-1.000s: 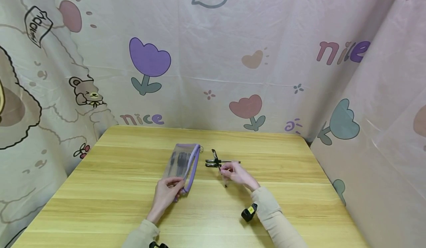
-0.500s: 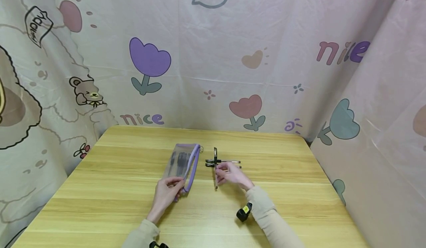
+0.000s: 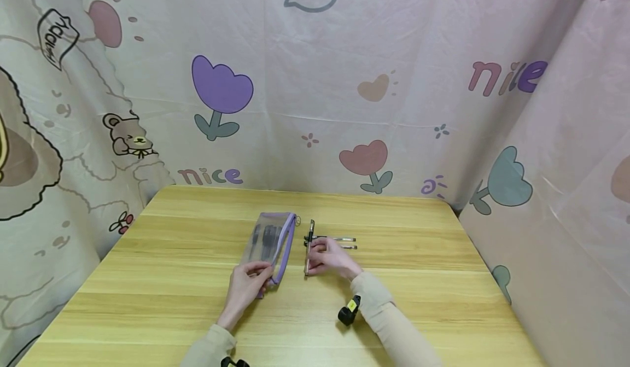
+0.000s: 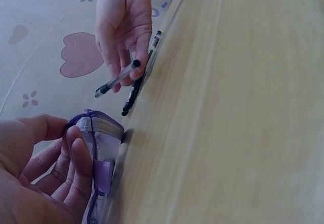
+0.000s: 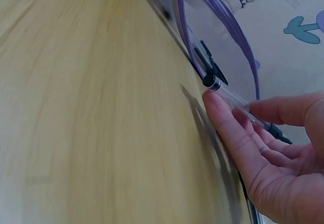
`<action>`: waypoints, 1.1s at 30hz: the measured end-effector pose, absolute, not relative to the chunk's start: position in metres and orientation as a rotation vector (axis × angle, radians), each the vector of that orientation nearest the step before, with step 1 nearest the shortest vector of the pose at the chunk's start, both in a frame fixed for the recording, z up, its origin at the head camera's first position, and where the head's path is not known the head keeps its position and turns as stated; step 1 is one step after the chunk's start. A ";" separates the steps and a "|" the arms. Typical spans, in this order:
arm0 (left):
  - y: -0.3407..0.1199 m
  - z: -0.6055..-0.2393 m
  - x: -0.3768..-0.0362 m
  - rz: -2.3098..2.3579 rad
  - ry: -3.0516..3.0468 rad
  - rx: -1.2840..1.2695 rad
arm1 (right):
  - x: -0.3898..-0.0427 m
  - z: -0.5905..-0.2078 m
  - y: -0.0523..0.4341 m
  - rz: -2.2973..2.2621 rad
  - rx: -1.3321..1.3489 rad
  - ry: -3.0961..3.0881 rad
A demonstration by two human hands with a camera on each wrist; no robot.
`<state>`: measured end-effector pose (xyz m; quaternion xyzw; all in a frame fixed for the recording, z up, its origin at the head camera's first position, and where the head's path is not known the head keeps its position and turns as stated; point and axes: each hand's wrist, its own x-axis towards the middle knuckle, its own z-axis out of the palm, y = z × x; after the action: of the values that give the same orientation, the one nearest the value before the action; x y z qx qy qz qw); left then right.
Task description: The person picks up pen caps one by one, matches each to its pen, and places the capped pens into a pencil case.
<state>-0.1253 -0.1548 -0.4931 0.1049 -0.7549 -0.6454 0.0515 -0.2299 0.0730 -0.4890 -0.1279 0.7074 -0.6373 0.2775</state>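
Note:
A see-through pencil case (image 3: 263,236) with purple zip edging lies left of centre on the table, dark pens showing inside. Its near end is pinched by my left hand (image 3: 247,285), thumb and fingers on the rim; the mouth gapes in the right wrist view, between purple zip bands (image 5: 228,19). My right hand (image 3: 333,257) holds a clear pen with black ends (image 3: 309,249) between thumb and fingers, raised off the table to the right of the case. Behind that hand, two similar pens (image 3: 348,239) lie side by side on the wood, partly covered by it.
The wooden table (image 3: 418,301) ends at the back against a patterned curtain (image 3: 305,93), which also hangs along both sides. A black wrist camera with a yellow label (image 3: 350,310) sits at the right sleeve.
My right hand has lifted the pen off the two others and moved left with it towards the case, turning it more upright in view. The left hand and case stay put.

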 end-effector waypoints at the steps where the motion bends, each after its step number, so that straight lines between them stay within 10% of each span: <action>1: -0.155 -0.493 -0.125 -1.963 -2.298 0.320 | -0.231 -0.489 0.070 -1.729 -0.323 1.873; 33: -0.151 -0.496 -0.129 -1.988 -2.300 0.317 | -0.238 -0.487 -0.020 -1.661 -0.225 2.123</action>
<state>-0.1290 -0.1514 -0.4961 0.1036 -0.7517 -0.6499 0.0425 -0.2376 -0.0202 -0.4874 -0.0812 0.7662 -0.5996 0.2164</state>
